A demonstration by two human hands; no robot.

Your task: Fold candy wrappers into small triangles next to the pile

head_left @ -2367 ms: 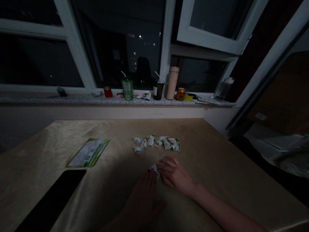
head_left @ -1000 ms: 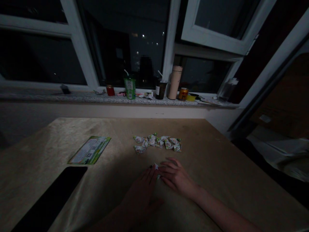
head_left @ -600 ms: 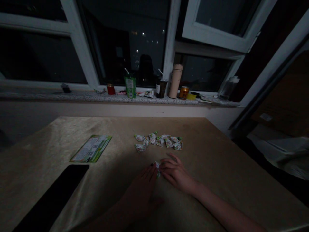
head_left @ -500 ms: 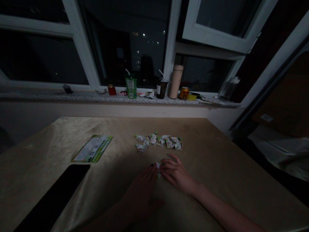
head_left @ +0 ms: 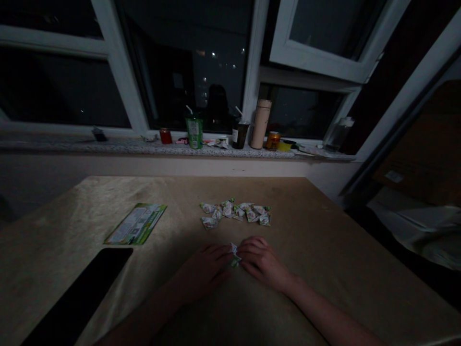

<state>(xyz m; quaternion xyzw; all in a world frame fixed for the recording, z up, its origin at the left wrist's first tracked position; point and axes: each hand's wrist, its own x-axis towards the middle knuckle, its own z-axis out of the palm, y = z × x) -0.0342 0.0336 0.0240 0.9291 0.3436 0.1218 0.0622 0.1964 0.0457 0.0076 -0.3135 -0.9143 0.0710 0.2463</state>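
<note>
Table (head_left: 324, 240) is tan w/ faint sheen. Wrappers (head_left: 236, 212), centre of frame, white w/ green & reddish print (too small to read). Leaflet (head_left: 136, 230), centre-left, green & white. Lower left, black slab (head_left: 82, 298). Upper centre, green cup (head_left: 194, 132), beige flask (head_left: 259, 124).

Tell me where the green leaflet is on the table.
In the head view the green leaflet lies flat on the table's left side, just beyond the black phone, left of the wrapper pile.
</note>
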